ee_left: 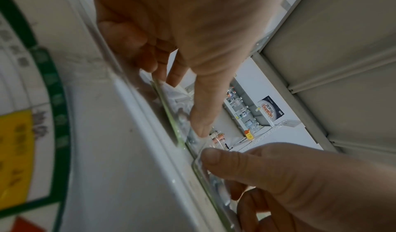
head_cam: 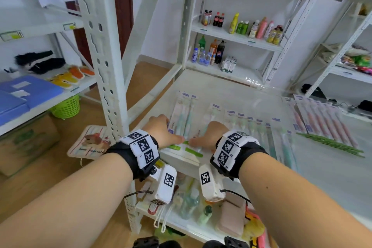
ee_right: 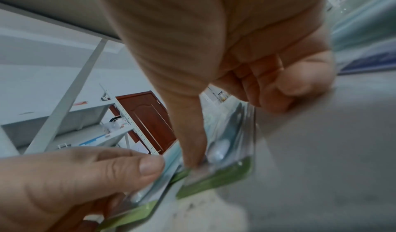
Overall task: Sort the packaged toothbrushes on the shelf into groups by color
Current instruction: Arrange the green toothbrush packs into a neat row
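Packaged toothbrushes lie on the white shelf. My left hand pinches a teal pack with a green bottom strip at the shelf's front edge, thumb on top. My right hand grips a neighbouring teal pack, its thumb pressing down and its fingers curled at the far side. More teal packs lie under the left hand. A row of teal packs runs to the right. Pink packs are grouped at the far right.
A white slotted post stands just left of my left hand. A thin green-edged stack lies in front of the pink packs. Toiletries fill the lower shelf. Drink bottles stand on racks behind. A green basket sits on the floor.
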Demonstrator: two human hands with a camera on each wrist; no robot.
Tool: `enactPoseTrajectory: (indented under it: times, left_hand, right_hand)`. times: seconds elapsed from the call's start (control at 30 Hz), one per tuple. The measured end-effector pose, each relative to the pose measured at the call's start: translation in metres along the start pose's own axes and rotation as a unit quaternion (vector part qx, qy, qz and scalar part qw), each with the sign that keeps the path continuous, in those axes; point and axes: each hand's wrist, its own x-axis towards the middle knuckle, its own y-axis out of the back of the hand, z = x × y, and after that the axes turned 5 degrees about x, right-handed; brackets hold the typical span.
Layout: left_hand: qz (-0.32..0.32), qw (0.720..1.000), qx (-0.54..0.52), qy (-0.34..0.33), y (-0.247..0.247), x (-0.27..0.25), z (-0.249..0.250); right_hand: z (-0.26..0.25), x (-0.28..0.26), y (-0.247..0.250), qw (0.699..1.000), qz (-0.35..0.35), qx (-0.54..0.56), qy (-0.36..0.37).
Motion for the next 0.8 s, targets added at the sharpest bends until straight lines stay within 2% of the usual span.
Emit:
enactPoseTrajectory:
  times: [0.3, 0.67, 0.8]
  left_hand:
    - [-0.007, 0.998, -0.055, -0.003, 0.001, 0.009, -0.014]
    - [0.006, 0.995, -0.098, -0.023, -0.001, 0.009, -0.021]
    - [0.016, 0.994, -0.109, -0.019, 0.000, 0.009, -0.021]
  right_hand:
    - [0.004, 0.009, 0.014, 0.999, -0.018, -0.044, -0.024]
    - [0.011, 0.031, 0.008, 0.995, 0.033, -0.071, -0.069]
    - [0.012, 0.034, 0.006, 0.994, 0.021, -0.066, -0.082]
